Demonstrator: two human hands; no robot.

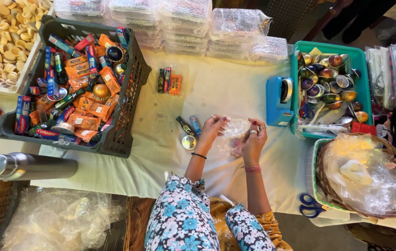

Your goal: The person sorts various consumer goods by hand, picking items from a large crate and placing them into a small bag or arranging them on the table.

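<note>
Over the cloth-covered table (235,88), both hands' fingers (216,124) pinch a clear plastic bag (233,135) stretched between them.

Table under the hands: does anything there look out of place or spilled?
Nothing looks spilled or damaged. A small packed set lies alone on the cloth, away from the dark crate. Blue scissors sit at the table edge beside the wicker basket.

Orange sachets (83,122) in dark crate (128,125), clear packs (184,18) behind

Clear crinkled plastic bag (233,132), held open
</note>
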